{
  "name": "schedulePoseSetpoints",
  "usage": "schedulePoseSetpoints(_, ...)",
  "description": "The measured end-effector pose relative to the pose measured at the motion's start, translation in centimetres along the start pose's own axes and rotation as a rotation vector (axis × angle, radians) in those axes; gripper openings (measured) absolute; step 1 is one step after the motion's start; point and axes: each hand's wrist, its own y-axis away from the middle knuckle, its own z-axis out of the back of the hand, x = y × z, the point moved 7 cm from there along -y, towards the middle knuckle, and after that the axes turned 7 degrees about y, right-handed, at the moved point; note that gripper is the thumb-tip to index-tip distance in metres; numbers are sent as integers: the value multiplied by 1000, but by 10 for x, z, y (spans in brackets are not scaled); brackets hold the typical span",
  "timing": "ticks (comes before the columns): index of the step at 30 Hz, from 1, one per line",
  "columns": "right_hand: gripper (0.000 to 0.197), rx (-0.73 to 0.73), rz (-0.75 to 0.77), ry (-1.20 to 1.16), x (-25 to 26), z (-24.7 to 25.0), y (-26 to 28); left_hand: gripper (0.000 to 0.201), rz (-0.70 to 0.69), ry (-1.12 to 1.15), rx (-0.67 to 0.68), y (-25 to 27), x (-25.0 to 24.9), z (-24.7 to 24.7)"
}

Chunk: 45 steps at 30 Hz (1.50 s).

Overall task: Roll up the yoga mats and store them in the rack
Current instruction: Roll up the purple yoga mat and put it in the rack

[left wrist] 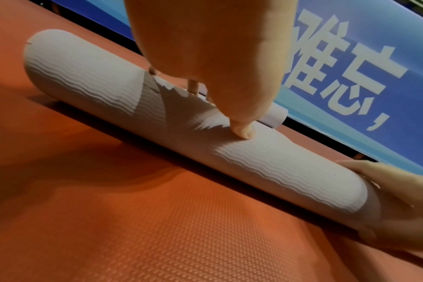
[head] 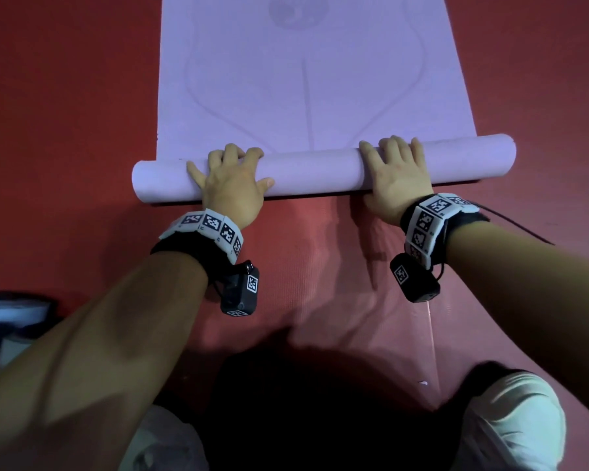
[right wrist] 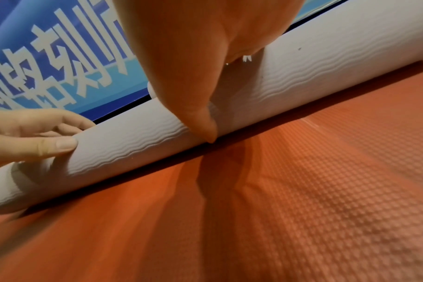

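A lilac yoga mat [head: 303,79] lies on the floor, its near end wound into a roll [head: 320,171] that runs left to right. My left hand [head: 232,175] grips the roll left of its middle, fingers curled over the top and thumb along the near side. My right hand [head: 395,171] grips it right of the middle the same way. The left wrist view shows the roll's wavy ribbed skin [left wrist: 89,80] with my left thumb [left wrist: 242,131] pressed on it. My right thumb [right wrist: 205,126] meets the foot of the roll [right wrist: 326,63] in the right wrist view.
A red textured floor mat [head: 82,96] lies under everything. A blue banner with white characters [left wrist: 350,66] stands low along the far side. My knees in light trousers [head: 510,419] are at the bottom. A blue-white object [head: 11,314] sits at the left edge.
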Motion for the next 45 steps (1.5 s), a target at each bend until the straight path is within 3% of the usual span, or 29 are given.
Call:
schedulePoseSetpoints(2,96,42,-7,19,-1,-3,-7,51,-4,5,36,-3,1,-1)
schedulePoseSetpoints(6,101,74,-2,71,-3,-6,-16,84,-16,-27,185,-13,3,-7)
schedulePoseSetpoints(9,98,86,-6,85,-4,-7,-24,95,-35,-89,177,-14,3,-12)
schedulePoseSetpoints(20,64,120,-31,113,-10,0,-51,93,-9,-143,134,-32,3,-15)
schedulePoseSetpoints(28,58,196,-15,94,-11,5,-49,81,26,-161,209,-37,-1,-11)
schedulePoseSetpoints(34,61,300,-12,101,-3,3,-13,79,40,-197,323,-1,-1,-14)
schedulePoseSetpoints(45,72,521,33,92,8,-7,105,80,54,-259,598,115,-12,-26)
